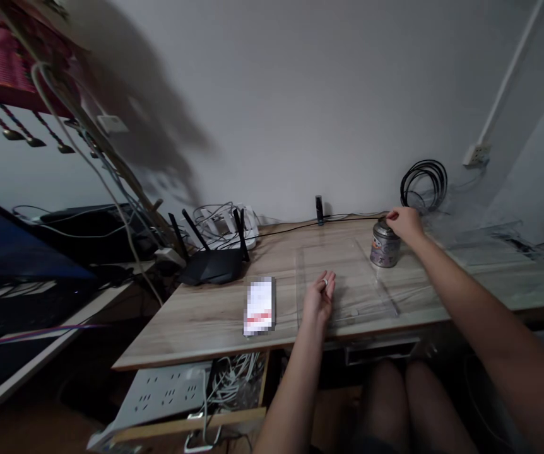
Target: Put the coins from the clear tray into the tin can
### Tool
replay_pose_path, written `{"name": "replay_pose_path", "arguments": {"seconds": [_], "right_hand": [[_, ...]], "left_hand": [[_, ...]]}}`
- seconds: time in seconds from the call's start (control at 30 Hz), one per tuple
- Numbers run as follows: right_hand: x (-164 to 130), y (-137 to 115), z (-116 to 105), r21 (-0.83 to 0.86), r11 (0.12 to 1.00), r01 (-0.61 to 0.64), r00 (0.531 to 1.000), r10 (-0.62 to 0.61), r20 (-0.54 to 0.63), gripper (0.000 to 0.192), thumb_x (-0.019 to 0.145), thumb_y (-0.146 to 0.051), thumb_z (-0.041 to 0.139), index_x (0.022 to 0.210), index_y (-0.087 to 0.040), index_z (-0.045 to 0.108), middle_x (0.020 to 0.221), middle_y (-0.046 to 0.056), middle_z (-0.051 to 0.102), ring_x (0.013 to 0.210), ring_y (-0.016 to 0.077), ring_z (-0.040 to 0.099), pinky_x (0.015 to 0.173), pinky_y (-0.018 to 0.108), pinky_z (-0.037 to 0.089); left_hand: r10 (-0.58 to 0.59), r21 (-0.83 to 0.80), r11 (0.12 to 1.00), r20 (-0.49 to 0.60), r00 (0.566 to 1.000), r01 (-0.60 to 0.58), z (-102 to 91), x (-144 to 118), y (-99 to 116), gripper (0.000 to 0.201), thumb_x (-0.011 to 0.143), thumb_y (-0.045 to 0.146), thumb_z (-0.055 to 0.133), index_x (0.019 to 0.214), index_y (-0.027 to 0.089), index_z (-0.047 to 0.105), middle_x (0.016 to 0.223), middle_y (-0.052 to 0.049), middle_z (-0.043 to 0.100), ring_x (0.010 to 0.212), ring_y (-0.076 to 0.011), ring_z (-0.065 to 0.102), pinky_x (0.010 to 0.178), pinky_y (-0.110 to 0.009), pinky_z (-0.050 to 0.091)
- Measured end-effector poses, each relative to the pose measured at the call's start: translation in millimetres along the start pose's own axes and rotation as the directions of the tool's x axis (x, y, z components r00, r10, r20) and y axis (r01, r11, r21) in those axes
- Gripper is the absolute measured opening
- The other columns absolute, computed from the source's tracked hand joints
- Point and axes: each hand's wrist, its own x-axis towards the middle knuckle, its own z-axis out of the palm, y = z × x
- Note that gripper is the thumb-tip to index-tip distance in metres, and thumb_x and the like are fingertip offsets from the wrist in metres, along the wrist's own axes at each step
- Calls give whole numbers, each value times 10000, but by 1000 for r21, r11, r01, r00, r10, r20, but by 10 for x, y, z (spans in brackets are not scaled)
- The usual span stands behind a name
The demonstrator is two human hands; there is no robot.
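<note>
My right hand (405,225) reaches to the top of a small printed tin can (385,247), which stands upright towards the right of the table. Its fingers are pinched at what looks like the can's dark round lid (382,222), seen edge-on at the rim. The can's inside is hidden. Over a clear plastic sheet or tray (352,296) on the tabletop, my left hand (320,295) is turned palm up with curled fingers. A small white thing (325,282) shows between its thumb and fingers, too small to name.
On the wooden table (182,334) lie a phone-like slab (259,306) with a blurred face and a black router (212,266). Behind are white cables (227,221), a small black upright device (319,209) and coiled black cable (424,183). Below, an open drawer holds a power strip (163,394).
</note>
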Motion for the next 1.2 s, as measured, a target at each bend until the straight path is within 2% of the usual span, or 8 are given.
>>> {"name": "replay_pose_path", "arguments": {"seconds": [0.17,0.3,0.47,0.53,0.63,0.8,1.03,1.2], "right_hand": [[167,19,-48,-275,958,-85,986,121,117,171,673,-224,598,795,-188,711,852,91,667,793,208,584,650,273,405],[-307,-448,66,-113,982,153,984,-140,114,288,794,-319,508,990,-205,686,951,91,650,846,191,563,686,262,388],[-1142,-932,433,297,819,491,644,-571,509,282,786,-359,549,1010,-247,678,899,41,629,724,130,547,598,211,349],[-1276,-965,542,351,807,475,618,-589,520,251,744,-324,597,949,-213,687,850,38,627,695,126,543,580,205,344],[-1137,-844,546,432,835,342,672,-538,509,164,684,-238,625,816,-159,684,719,22,637,638,123,548,565,200,368],[-378,-338,220,331,934,133,988,-153,35,284,799,-292,469,879,-148,701,814,74,686,735,159,600,668,244,428],[111,72,-4,-216,954,-207,975,219,34,217,735,-251,538,841,-197,719,875,114,669,828,223,589,695,312,427],[-158,-264,-48,-256,965,-49,998,54,10,294,802,-287,485,970,-163,691,970,158,626,952,264,532,743,344,405]], "left_hand": [[-39,-1,999,52,998,39,-6,-16,9,333,779,19,429,1080,43,568,1144,-205,592,1029,-249,603,634,-208,571],[-94,-64,993,86,992,100,-37,-2,9,295,833,161,419,1033,12,577,1037,-245,618,1005,-287,610,646,-286,574],[-102,-74,991,98,990,109,-56,30,-5,322,871,259,382,888,42,620,814,-181,658,843,-234,657,642,-282,556],[-111,-53,992,114,987,118,-55,30,-8,328,874,271,384,854,48,623,749,-155,653,757,-209,662,607,-260,546],[-155,-19,987,157,975,160,-50,12,-3,348,878,287,376,925,26,601,824,-185,655,774,-221,664,625,-280,548],[-169,-5,985,218,961,174,-51,-18,14,389,861,259,389,1128,3,509,1094,-260,590,1022,-295,598,676,-300,555],[-147,-7,988,205,968,151,-62,-17,17,415,846,240,387,1190,29,484,1138,-249,572,1048,-288,587,652,-292,562],[-141,-10,989,221,965,147,-40,-37,15,415,850,304,384,1158,54,508,1113,-242,584,1033,-294,591,659,-327,551]]}}
